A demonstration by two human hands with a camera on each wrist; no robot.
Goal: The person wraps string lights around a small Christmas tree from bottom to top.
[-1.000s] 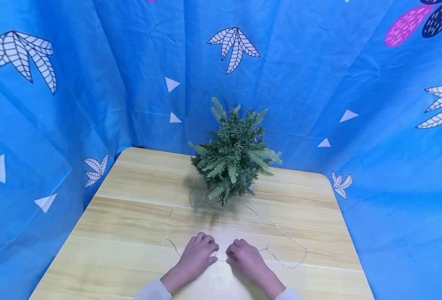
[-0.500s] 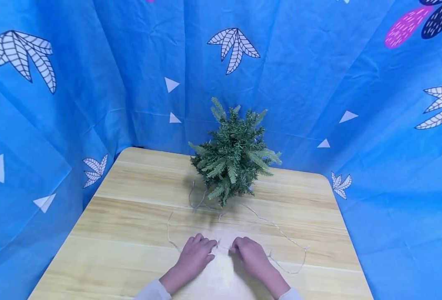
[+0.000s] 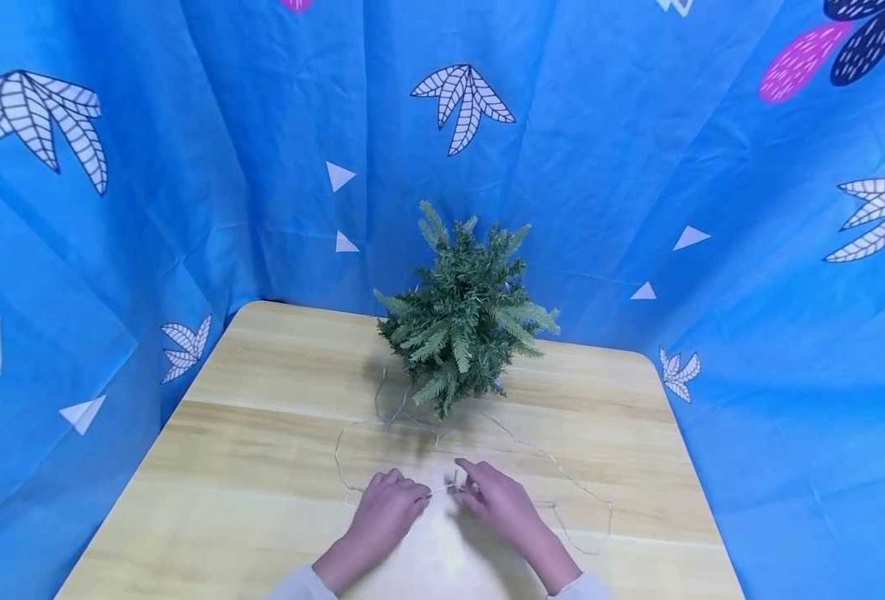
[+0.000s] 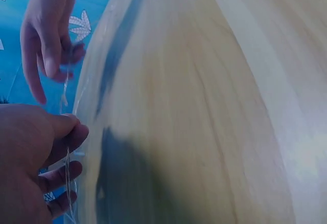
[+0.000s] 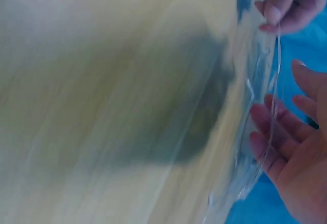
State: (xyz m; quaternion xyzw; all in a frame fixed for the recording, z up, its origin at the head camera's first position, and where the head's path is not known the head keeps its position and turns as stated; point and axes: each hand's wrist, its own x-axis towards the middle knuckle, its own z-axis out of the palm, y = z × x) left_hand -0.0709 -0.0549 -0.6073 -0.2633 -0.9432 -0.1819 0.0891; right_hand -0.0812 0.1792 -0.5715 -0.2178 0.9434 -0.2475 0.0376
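A string of fairy lights (image 3: 338, 454), a thin clear wire with short stubs, loops over the table in front of a small artificial pine tree (image 3: 461, 325). My left hand (image 3: 386, 510) pinches the wire between thumb and forefinger, near the table's front; its other fingers are partly bent in the left wrist view. Just to its right, my right hand (image 3: 504, 505) has thumb and fingers apart. Across those fingers the wire (image 5: 279, 60) lies loosely in the right wrist view. A short stretch of wire spans the gap between both hands. The tree's base is hidden by its branches.
The light wooden table (image 3: 262, 358) has rounded back corners. Blue patterned cloth (image 3: 285, 150) hangs behind it and at both sides. The tree stands near the back edge, with some wire passing under its branches.
My right hand has let go its pinch and spread its thumb and fingers. The left hand keeps the wire, nearly in place. The loops on both sides have shifted slightly.
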